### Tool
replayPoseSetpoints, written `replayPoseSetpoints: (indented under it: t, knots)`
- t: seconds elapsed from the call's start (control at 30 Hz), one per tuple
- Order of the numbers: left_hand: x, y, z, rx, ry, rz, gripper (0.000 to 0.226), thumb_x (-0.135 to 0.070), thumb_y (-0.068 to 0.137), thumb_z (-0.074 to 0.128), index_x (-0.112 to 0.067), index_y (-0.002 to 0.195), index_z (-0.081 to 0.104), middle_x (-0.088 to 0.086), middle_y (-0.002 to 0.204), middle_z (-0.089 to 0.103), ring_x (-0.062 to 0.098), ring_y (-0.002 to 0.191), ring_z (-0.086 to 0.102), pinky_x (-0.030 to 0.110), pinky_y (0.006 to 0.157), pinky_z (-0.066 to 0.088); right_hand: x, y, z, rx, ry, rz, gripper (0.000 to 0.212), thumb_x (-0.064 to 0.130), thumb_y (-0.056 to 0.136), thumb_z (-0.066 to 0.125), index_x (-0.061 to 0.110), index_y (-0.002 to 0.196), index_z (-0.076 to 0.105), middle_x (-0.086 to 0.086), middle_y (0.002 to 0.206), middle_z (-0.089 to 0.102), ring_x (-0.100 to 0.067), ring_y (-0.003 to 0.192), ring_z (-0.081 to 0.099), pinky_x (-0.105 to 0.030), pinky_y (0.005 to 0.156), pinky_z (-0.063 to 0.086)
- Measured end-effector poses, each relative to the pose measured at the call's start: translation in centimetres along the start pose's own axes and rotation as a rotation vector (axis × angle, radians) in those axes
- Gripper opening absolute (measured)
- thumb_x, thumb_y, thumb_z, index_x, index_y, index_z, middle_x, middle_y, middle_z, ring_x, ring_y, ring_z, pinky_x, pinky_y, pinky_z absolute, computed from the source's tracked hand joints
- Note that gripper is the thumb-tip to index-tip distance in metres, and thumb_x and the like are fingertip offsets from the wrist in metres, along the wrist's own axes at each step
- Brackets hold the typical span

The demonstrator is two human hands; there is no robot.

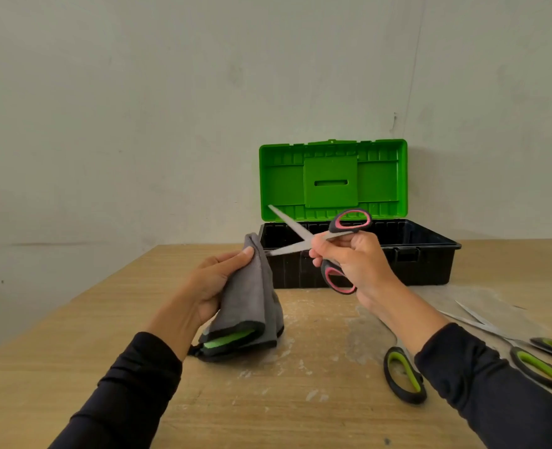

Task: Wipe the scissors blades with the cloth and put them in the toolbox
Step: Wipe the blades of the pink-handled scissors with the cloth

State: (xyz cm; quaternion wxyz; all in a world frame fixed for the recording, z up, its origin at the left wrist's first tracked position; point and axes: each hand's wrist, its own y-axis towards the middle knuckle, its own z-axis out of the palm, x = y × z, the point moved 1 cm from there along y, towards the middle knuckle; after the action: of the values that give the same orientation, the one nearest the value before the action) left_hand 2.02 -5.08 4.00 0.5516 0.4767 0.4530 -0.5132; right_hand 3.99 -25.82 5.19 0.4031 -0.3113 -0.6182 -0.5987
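My right hand (354, 264) holds pink-handled scissors (303, 243) near the pivot, blades spread apart in the air in front of the toolbox. One blade points up and left; the tip of the lower blade meets the folded grey cloth (252, 296). My left hand (218, 280) grips that cloth, thumb on its top edge, and the cloth hangs down to the table. A black toolbox (430, 254) with a raised green lid (333, 179) stands open behind the hands.
Two green-handled scissors lie on the wooden table (73, 335) at the right: one (404, 374) partly under my right sleeve, another (527, 354) near the right edge. White dust smears the table's middle. A pale wall rises behind.
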Motion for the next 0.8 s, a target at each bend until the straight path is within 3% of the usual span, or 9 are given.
replayPoseSetpoints:
  t: [0.13, 0.23, 0.3, 0.4, 0.57, 0.7, 0.8]
  knots:
    - [-0.1, -0.2, 0.8, -0.147, -0.091, 0.099, 0.018, -0.024, 0.079, 0.068, -0.012, 0.092, 0.07, 0.005, 0.083, 0.07, 0.02, 0.076, 0.065, 0.03, 0.062, 0.054, -0.3, 0.1, 0.1, -0.168, 0.067, 0.064, 0.017, 0.01, 0.085, 0.067, 0.012, 0.068, 0.07, 0.0, 0.06, 0.07, -0.009, 0.056, 0.064, -0.019, 0.058, 0.053]
    - [0.1, -0.7, 2.9, -0.245, 0.029, 0.293, 0.011, -0.023, 0.075, 0.074, -0.019, 0.085, 0.073, -0.003, 0.078, 0.074, 0.014, 0.076, 0.068, 0.025, 0.066, 0.054, -1.1, -0.3, 1.3, -0.207, 0.042, 0.111, 0.017, 0.014, 0.083, 0.07, 0.016, 0.066, 0.071, -0.002, 0.066, 0.072, -0.014, 0.065, 0.067, -0.023, 0.061, 0.053]
    - [0.4, -0.9, 3.5, -0.37, 0.094, 0.398, 0.018, -0.028, 0.073, 0.076, -0.022, 0.09, 0.074, -0.004, 0.082, 0.074, 0.01, 0.078, 0.068, 0.022, 0.066, 0.054, -1.2, -0.5, 1.7, -0.225, 0.044, 0.124, 0.017, 0.015, 0.082, 0.071, 0.017, 0.065, 0.072, -0.003, 0.068, 0.073, -0.018, 0.072, 0.069, -0.027, 0.065, 0.052]
    - [0.6, -0.8, 3.0, -0.491, -0.08, 0.359, 0.026, -0.03, 0.075, 0.074, -0.019, 0.098, 0.072, -0.002, 0.091, 0.072, 0.012, 0.085, 0.066, 0.024, 0.068, 0.054, -0.9, -0.5, 1.5, -0.243, 0.136, 0.148, 0.018, 0.012, 0.083, 0.069, 0.017, 0.066, 0.071, 0.0, 0.065, 0.072, -0.016, 0.071, 0.068, -0.026, 0.065, 0.053]
    - [0.7, -0.3, 3.3, -0.354, -0.295, 0.217, 0.026, -0.026, 0.077, 0.07, -0.013, 0.1, 0.071, 0.001, 0.093, 0.072, 0.017, 0.09, 0.066, 0.032, 0.077, 0.054, -0.7, -0.7, 1.9, -0.144, 0.322, 0.21, 0.009, 0.012, 0.082, 0.068, 0.017, 0.076, 0.071, -0.001, 0.075, 0.073, -0.014, 0.078, 0.068, -0.03, 0.076, 0.052]
    - [1.1, -0.2, 3.9, -0.227, -0.335, 0.141, 0.025, -0.029, 0.079, 0.067, -0.01, 0.094, 0.072, 0.01, 0.098, 0.071, 0.022, 0.087, 0.066, 0.033, 0.072, 0.055, -1.1, -1.0, 2.9, -0.104, 0.449, 0.301, 0.007, 0.008, 0.084, 0.065, 0.013, 0.081, 0.069, -0.001, 0.075, 0.073, -0.014, 0.074, 0.068, -0.025, 0.065, 0.053]
    - [1.2, -0.2, 3.7, -0.25, -0.362, 0.099, 0.023, -0.032, 0.08, 0.067, -0.011, 0.088, 0.072, 0.009, 0.091, 0.071, 0.022, 0.081, 0.066, 0.033, 0.067, 0.056, -1.3, -0.9, 2.8, -0.115, 0.542, 0.339, 0.005, 0.01, 0.084, 0.064, 0.014, 0.083, 0.067, 0.002, 0.071, 0.074, -0.012, 0.074, 0.067, -0.024, 0.062, 0.054]
